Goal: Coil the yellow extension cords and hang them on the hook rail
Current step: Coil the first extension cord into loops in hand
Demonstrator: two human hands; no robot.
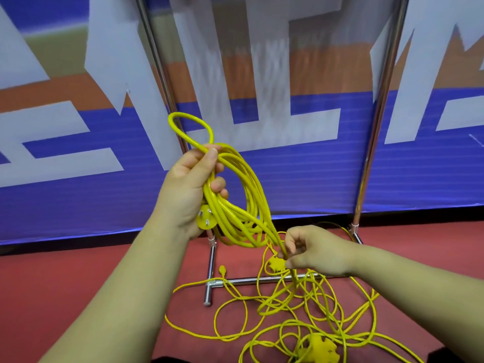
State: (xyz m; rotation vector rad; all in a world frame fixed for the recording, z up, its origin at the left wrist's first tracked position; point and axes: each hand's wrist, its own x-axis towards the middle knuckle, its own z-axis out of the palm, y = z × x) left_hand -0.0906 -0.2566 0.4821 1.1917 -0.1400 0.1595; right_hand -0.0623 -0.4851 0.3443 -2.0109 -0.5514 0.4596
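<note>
My left hand (192,183) grips a partly wound coil of yellow extension cord (242,195) held up in front of me, several loops hanging from the fist and one loop sticking up above the thumb. The cord's yellow plug (207,218) with metal pins hangs by my left wrist. Lower right, my right hand (311,251) pinches the strand that runs down from the coil. More yellow cord (301,310) lies tangled on the red floor, with a yellow socket block (320,348) at the bottom and another (276,263) beside my right hand. No hooks are visible.
A chrome rack stands ahead: two upright poles (377,113), a floor crossbar (251,281) and a foot tube (209,279). Behind it hangs a blue, orange and white banner (78,153). The loose cord lies over and around the crossbar.
</note>
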